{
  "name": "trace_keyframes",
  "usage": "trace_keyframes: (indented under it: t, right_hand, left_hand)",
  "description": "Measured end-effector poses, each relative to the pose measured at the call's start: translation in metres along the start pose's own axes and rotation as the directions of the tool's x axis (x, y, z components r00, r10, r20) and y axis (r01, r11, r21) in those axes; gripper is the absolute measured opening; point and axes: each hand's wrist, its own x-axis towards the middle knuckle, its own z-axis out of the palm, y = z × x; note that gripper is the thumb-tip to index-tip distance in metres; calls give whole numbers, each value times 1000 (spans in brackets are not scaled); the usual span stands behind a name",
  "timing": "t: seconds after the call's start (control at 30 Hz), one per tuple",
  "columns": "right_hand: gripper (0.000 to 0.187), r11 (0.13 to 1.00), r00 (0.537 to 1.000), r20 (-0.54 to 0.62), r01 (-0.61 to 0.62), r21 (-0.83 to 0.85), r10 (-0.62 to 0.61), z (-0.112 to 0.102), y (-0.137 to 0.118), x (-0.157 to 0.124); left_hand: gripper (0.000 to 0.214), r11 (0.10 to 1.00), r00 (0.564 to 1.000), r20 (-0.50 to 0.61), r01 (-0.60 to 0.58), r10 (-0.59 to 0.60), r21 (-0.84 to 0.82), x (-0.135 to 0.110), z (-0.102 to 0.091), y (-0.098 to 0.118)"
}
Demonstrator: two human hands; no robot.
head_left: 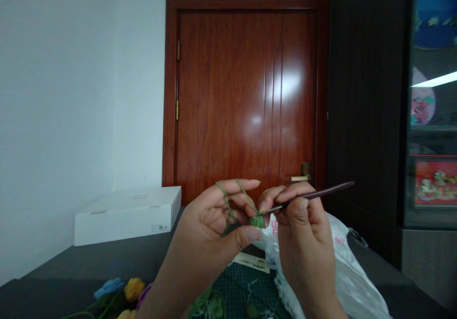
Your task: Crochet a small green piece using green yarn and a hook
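Between the thumb and fingers of my left hand (214,228) is a small green crochet piece (257,221). Green yarn (225,196) loops round the raised index finger of that hand and runs down to the piece. My right hand (303,233) grips a crochet hook (314,195) with a dark handle, which slants up to the right. Its metal tip meets the top of the green piece; whether it passes through a stitch I cannot tell. Both hands are close together above the table.
Below lies a green cutting mat (235,285) with a heap of green yarn (210,304). Crocheted flowers (134,289) lie at lower left. A white plastic bag (357,271) spreads at right. A white box (128,214) stands at the back left, before a wooden door (228,95).
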Motion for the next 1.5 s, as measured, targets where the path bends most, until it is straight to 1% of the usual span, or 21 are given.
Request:
trace_keyframes:
  t: [0.1, 0.2, 0.37, 0.7, 0.83, 1.0, 1.13, 1.23, 1.37, 1.43, 1.5]
  right_hand:
    - [17, 1000, 1000, -9, 3, -15, -3, -1, 1, 1]
    - [17, 1000, 1000, -2, 6, 2, -6, -1, 1, 1]
    - [17, 999, 1000, 15, -16, 47, 15, 0, -1, 1]
    - [18, 997, 998, 57, -33, 66, 30, -1, -2, 2]
    - [15, 999, 998, 68, -18, 45, 15, -2, -2, 3]
    - [4, 999, 992, 118, 36, 18, -38, -5, -2, 5]
    - [4, 998, 993, 108, 50, 28, -53, -4, -1, 5]
    - [7, 995, 995, 96, -7, 100, -3, -3, 1, 4]
    - [14, 962, 983, 153, -132, 238, 97, -2, 4, 5]
    - [15, 950, 977, 184, -155, 272, 107, -3, 5, 6]
    - [15, 950, 976, 202, -140, 278, 85, -5, 5, 8]
  left_hand:
    - [50, 1000, 1000, -3, 9, -9, 9, 1, -1, -1]
    - [51, 1000, 1000, 13, -8, 8, 2, 0, -3, -4]
    - [59, 1000, 999, 30, -28, 28, -5, -2, -4, -8]
    - [75, 997, 997, 47, -64, 65, -38, -3, -4, -8]
    - [80, 995, 994, 62, -88, 90, -41, -2, -5, -9]
    - [80, 996, 995, 61, -81, 83, -33, -2, -6, -8]
    - [78, 997, 996, 58, -72, 73, -24, -3, -5, -7]
    - [76, 998, 996, 54, -63, 65, -25, -3, -4, -7]
    - [74, 998, 997, 60, -51, 53, -25, -3, -4, -8]
    - [74, 999, 997, 66, -39, 40, -26, -3, -3, -8]
    - [72, 1000, 998, 61, -24, 25, -19, -3, -3, -7]
